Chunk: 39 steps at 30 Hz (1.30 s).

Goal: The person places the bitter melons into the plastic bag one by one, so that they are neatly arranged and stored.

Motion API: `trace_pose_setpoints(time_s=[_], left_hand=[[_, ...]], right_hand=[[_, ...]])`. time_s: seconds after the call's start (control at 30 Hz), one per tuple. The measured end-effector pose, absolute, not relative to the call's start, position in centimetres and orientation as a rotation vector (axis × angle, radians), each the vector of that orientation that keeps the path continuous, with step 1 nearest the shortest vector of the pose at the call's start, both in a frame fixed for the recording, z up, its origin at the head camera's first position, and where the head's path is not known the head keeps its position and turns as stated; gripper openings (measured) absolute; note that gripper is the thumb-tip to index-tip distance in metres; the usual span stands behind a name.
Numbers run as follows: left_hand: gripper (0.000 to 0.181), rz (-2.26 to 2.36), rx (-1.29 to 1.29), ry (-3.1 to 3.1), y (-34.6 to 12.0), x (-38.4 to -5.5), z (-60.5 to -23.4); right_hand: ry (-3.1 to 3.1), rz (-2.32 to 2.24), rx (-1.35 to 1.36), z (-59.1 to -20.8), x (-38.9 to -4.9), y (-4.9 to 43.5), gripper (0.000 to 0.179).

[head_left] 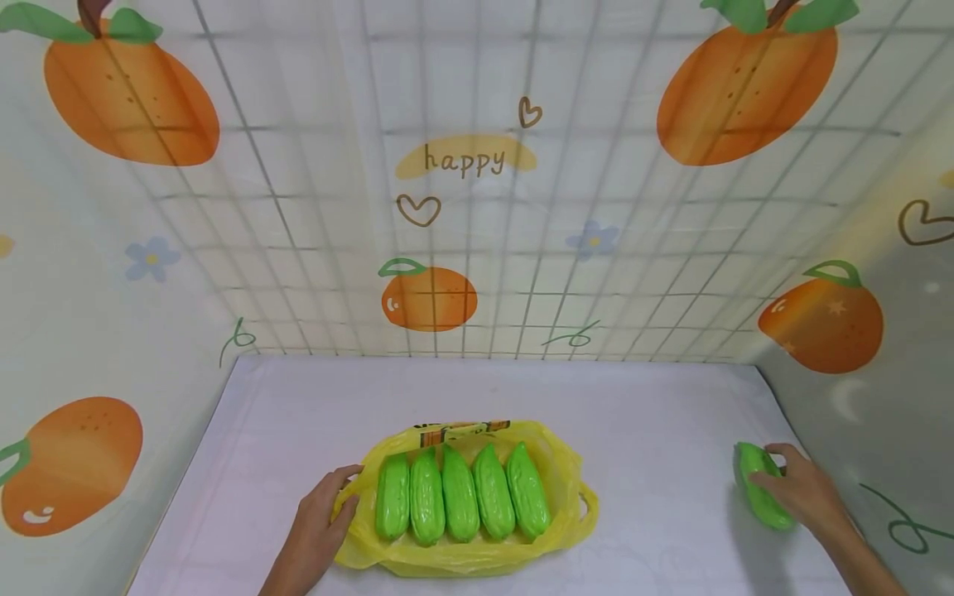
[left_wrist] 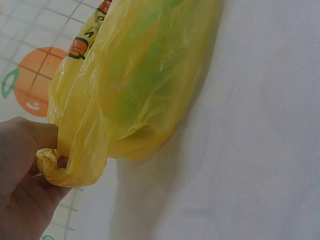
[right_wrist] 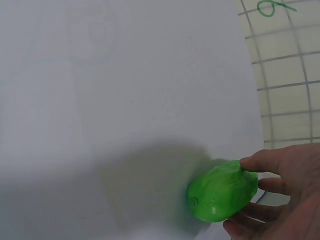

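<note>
A yellow plastic bag [head_left: 477, 563] lies spread wide at its mouth on the white table, with several glossy green gourds [head_left: 461, 497] side by side in it. At the bag's left end my left hand [head_left: 316, 517] grips its handle; in the left wrist view the bag handle [left_wrist: 77, 170] loops about the fingers, partly hiding them. Far to the right, my right hand [head_left: 805, 488] holds a single green gourd [head_left: 762, 492], thumb on one side and fingers on the other. Seen from the right wrist, this gourd [right_wrist: 220, 192] has a bumpy surface and shows one end.
The white table [head_left: 633, 414] is bordered by cloth walls printed with oranges and grid lines. The back wall [head_left: 477, 232] rises behind the bag. The right wall [head_left: 894, 430] stands close to my right hand. The bag's other handle [head_left: 590, 507] sticks out on its right side.
</note>
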<state>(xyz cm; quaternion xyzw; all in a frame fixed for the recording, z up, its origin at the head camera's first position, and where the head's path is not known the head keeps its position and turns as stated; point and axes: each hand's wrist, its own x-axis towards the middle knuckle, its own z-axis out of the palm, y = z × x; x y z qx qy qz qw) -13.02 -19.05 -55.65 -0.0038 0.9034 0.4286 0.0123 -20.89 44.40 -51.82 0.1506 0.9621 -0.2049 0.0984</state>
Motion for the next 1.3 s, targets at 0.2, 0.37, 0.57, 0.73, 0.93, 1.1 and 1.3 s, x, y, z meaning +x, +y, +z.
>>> trace_pose_setpoints(time_s=[0.2, 0.37, 0.57, 0.73, 0.93, 1.1, 1.3], left_hand=[[0.036, 1.333, 0.0, 2.821, -19.1, -13.0, -55.7], [0.035, 1.334, -0.002, 2.826, -19.1, -12.9, -55.7], [0.036, 1.334, -0.004, 2.823, -19.1, -12.9, -55.8], [0.036, 1.319, -0.017, 2.827, -19.0, -12.9, -55.6], [0.037, 1.3, -0.011, 2.845, -19.0, -12.8, -55.3], [0.037, 1.309, 0.001, 2.851, -18.9, -12.8, -55.3], [0.037, 1.302, 0.007, 2.86, -18.9, -12.9, -55.6]], right_hand=[[2.806, -0.605, 0.503, -51.9, -21.0, 44.3, 0.074], [2.798, -0.593, 0.558, -52.0, -21.0, 43.9, 0.071], [2.794, -0.603, 0.548, -51.8, -20.9, 43.9, 0.069], [2.788, -0.623, 0.547, -51.4, -20.8, 43.9, 0.069], [2.789, -0.605, 0.623, -51.3, -20.9, 43.4, 0.068], [2.794, -0.607, 0.637, -50.9, -20.9, 43.1, 0.068], [2.786, -0.622, 0.574, -50.5, -20.9, 42.7, 0.071]])
